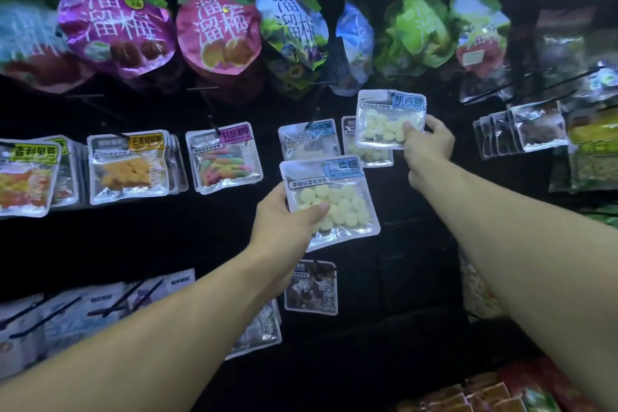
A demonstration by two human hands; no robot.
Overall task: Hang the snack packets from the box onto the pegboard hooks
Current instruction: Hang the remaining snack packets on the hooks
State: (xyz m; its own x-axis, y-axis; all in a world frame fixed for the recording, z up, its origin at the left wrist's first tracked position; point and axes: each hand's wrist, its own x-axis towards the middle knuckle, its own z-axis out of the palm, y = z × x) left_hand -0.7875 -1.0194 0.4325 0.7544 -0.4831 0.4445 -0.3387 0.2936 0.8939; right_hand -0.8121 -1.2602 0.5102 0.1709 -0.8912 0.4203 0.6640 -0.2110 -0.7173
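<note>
My right hand [429,140] pinches the lower right corner of a clear packet of pale yellow sweets [389,119], thumb on the front and fingers curled behind, holding it up in front of the dark pegboard [418,211]. My left hand [284,221] grips a second packet of the same sweets [331,201] by its lower left edge, lower and nearer to me. Two matching packets [309,140] already hang on hooks just behind the raised one.

The risk, as I judge it, lies in that corner grip: held so far from its top edge, the raised packet may swing or twist as I seek the hook, and the hole could miss the tip. I cannot make out the hook's end against the black board, so I may jab blindly and knock the hanging packets off. My left packet could also brush the gummy-worm packet [224,157] beside it.
</note>
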